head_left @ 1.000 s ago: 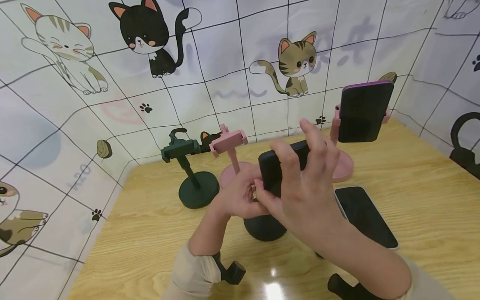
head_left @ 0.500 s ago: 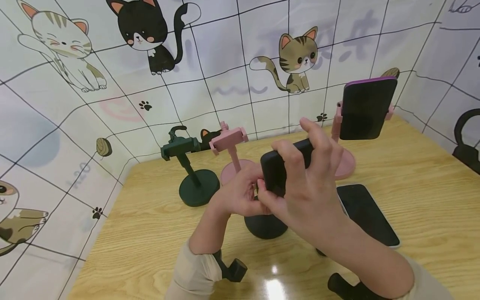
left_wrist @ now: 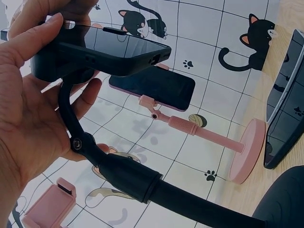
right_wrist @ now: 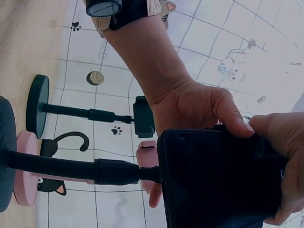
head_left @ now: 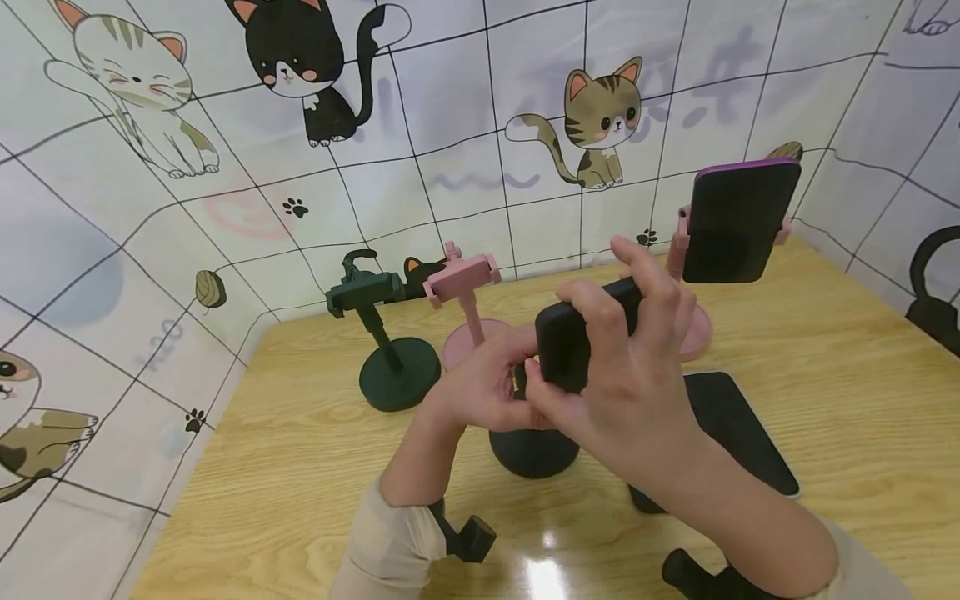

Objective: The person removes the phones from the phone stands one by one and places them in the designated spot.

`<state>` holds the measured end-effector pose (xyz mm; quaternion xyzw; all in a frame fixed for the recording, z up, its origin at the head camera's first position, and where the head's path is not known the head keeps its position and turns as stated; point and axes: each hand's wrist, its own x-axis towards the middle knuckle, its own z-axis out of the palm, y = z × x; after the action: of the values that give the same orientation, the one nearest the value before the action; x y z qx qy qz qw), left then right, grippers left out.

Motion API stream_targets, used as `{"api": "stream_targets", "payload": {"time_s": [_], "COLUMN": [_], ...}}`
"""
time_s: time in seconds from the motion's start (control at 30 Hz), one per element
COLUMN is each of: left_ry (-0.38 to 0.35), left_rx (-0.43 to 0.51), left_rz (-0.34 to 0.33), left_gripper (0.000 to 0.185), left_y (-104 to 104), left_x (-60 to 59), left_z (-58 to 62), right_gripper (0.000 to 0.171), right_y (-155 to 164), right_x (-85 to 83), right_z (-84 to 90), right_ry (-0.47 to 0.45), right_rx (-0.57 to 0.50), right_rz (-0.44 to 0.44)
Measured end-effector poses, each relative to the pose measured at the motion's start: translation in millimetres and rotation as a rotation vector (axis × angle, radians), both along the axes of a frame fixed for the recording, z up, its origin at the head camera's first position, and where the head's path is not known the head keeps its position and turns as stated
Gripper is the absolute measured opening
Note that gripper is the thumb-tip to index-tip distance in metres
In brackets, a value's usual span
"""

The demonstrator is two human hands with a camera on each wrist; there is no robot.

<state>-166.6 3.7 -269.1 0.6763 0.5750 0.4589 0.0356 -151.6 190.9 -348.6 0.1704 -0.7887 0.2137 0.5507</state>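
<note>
With the right hand (head_left: pixel 637 392) curled around the black phone (head_left: pixel 581 342) and the left hand (head_left: pixel 480 392) gripping the clamp of the black stand (head_left: pixel 532 450) just beneath it, the phone could slip sideways if the clamp snaps shut unevenly

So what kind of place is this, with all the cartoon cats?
Most likely a small staged tabletop booth, not a real home. A wooden table is boxed in by a cat-print backdrop, and it holds only phone stands, like the green stand, and phones. Both hands fit a black phone onto one.
</note>
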Motion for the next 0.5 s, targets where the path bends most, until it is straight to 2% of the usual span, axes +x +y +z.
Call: {"api": "stream_targets", "payload": {"time_s": [0.13,0.3,0.5], "left_ry": [-0.002,-0.028,-0.037], "left_rx": [-0.012,-0.021,-0.028], "left_rz": [0.003,-0.034,-0.05], "left_gripper": [0.038,0.052,0.066], "left_y": [0,1,1], "left_x": [0.3,0.8,1.0], "left_z": [1.1,4.3,7.1], "right_gripper": [0.086,0.092,0.093], "right_y": [-1,-3,-5], "right_x": [5.9,12.5,13.3], "right_z": [5.9,12.5,9.9], "right_ry": [0.006,-0.013,-0.007], "right_rx": [-0.006,-0.022,-0.026], "right_rz": [0.027,0.124,0.19]}}
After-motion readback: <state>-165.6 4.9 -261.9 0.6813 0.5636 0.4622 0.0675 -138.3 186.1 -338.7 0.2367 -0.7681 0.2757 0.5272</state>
